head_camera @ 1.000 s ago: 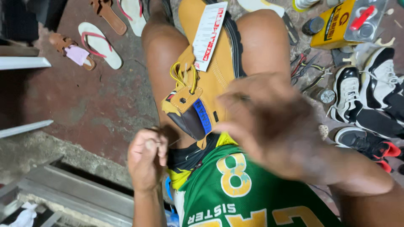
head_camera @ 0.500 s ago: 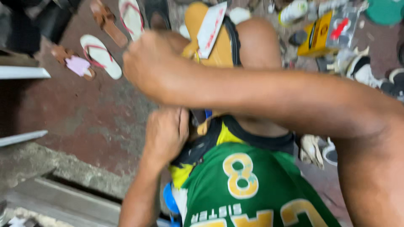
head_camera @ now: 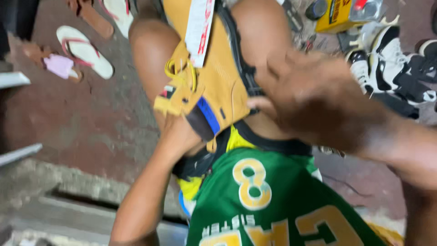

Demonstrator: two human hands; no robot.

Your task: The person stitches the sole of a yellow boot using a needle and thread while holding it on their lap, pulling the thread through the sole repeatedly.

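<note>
**Tan boot held on the lap, both hands at its sides**

A tan suede work boot with yellow laces and a black sole (head_camera: 214, 86) lies across the person's bare thighs, its opening turned toward the body and its toe pointing away. A long white paper tag with red print (head_camera: 199, 29) hangs over the upper part of the boot. A small blue tab shows at the dark collar of the boot's opening.

The left hand (head_camera: 180, 134) sits under the near left corner of the boot, pressed against the collar; its fingers are hidden behind the leather, so how far it is closed cannot be told, though it is plainly in contact with the boot. The right hand (head_camera: 314, 98) is blurred (it fills much of the right half of the view) and lies against the boot's right edge by the black sole, fingers loosely spread and curled toward it. Whether it actually grips the boot cannot be told.

Below the boot is a green sports jersey with yellow lettering (head_camera: 273, 205), worn by the person.

On the reddish concrete floor (head_camera: 91, 118) to the left lie a white flip-flop with pink straps (head_camera: 84, 50) and a brown sandal (head_camera: 91, 16). To the right, near the right arm, lie black-and-white sneakers (head_camera: 391, 54), and beyond them a yellow box (head_camera: 339, 16).
</note>
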